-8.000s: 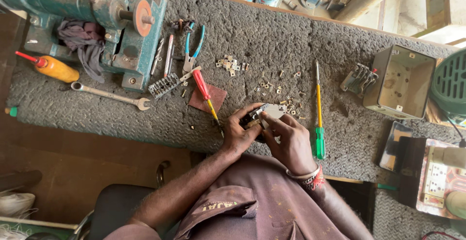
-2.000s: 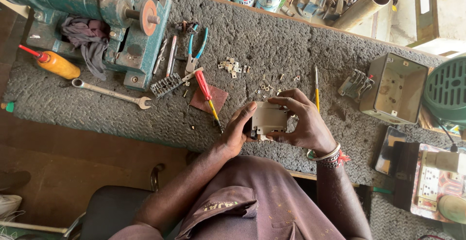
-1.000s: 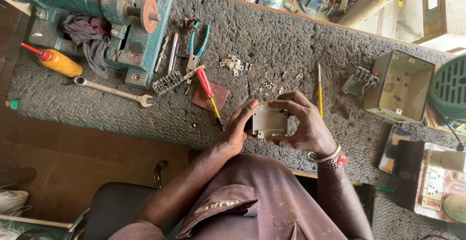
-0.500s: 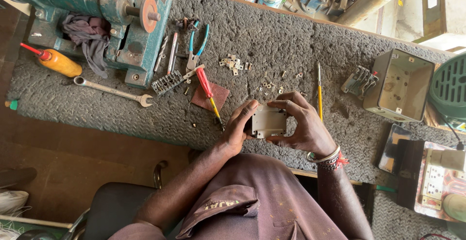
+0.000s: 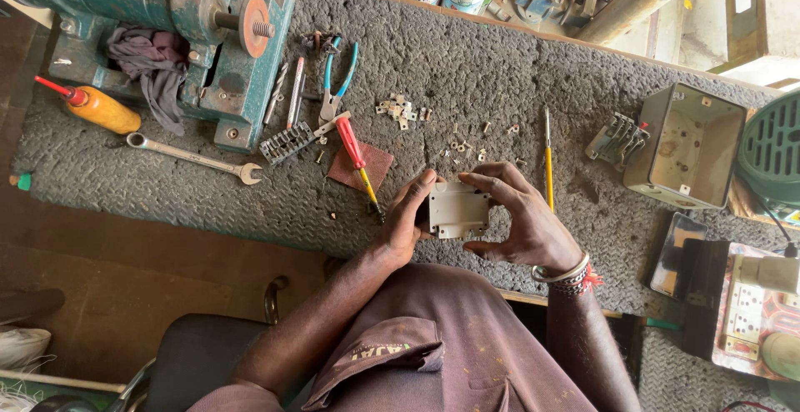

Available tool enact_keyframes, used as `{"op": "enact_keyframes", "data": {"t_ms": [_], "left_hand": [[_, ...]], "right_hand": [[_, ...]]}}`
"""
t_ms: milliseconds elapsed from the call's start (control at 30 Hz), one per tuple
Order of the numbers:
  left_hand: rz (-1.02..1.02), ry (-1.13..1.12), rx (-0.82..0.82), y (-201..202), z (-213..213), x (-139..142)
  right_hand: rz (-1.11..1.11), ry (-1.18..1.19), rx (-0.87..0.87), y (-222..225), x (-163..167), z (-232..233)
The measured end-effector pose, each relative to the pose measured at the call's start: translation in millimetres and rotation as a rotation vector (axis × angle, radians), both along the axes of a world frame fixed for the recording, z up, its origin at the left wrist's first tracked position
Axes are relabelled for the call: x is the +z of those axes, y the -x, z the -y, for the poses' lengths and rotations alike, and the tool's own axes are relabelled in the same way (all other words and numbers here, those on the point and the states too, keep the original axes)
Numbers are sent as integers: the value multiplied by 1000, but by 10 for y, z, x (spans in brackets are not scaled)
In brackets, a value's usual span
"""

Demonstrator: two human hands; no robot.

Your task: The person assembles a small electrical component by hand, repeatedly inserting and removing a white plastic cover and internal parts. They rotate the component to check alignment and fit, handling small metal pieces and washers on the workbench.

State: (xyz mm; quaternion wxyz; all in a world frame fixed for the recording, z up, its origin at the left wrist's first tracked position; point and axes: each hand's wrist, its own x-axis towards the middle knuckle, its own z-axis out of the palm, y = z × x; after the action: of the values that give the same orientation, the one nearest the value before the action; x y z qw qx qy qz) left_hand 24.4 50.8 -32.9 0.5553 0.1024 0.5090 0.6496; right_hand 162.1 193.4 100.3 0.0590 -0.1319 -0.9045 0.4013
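A: What have you got there, and where is it?

B: You hold a small grey box (image 5: 455, 209) between both hands, just above the near edge of the bench mat (image 5: 517, 70). Your left hand (image 5: 406, 219) is curled round its left side, thumb up along the edge. Your right hand (image 5: 521, 216) is half open, fingers arched over the top and right side, thumb under.

A: How will it handle?

B: It looks like moulded plastic, so I judge it light, stiff and smooth, and likely to crack if you squeeze hard. Take it by the flat side walls, as you do now. Stay off the small tab at its lower edge, which looks thin.

A: What lies round your hands?

B: Just left of your left hand is a red-handled screwdriver (image 5: 358, 158), lying across a brown square of sandpaper (image 5: 364, 167). Just beyond your right fingers stands a thin yellow screwdriver (image 5: 548, 162). Small loose metal bits (image 5: 402, 110) are scattered past both hands. Further left lie a bit holder (image 5: 286, 143), a spanner (image 5: 193, 157), blue pliers (image 5: 337, 83), an oil bottle (image 5: 98, 109) and a green vise (image 5: 179, 24) with a rag (image 5: 152, 66). Well right of your right hand sits an open metal box (image 5: 696, 147).

A: Anything in the way?

B: The loose bits and the red-handled screwdriver's tip crowd the spot where you would set the grey box down.
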Motion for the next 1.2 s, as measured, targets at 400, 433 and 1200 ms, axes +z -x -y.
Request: {"op": "enact_keyframes", "data": {"t_ms": [400,433,1200], "left_hand": [[13,-65,25,29,9,36],[15,-70,40,27,8,30],[188,-293,329,-90,-63,-156]], "right_hand": [[-129,18,-106,-88,-173,-29],[-134,-61,-184,-101,-188,5],[-37,-428,-432,159,-199,521]]}}
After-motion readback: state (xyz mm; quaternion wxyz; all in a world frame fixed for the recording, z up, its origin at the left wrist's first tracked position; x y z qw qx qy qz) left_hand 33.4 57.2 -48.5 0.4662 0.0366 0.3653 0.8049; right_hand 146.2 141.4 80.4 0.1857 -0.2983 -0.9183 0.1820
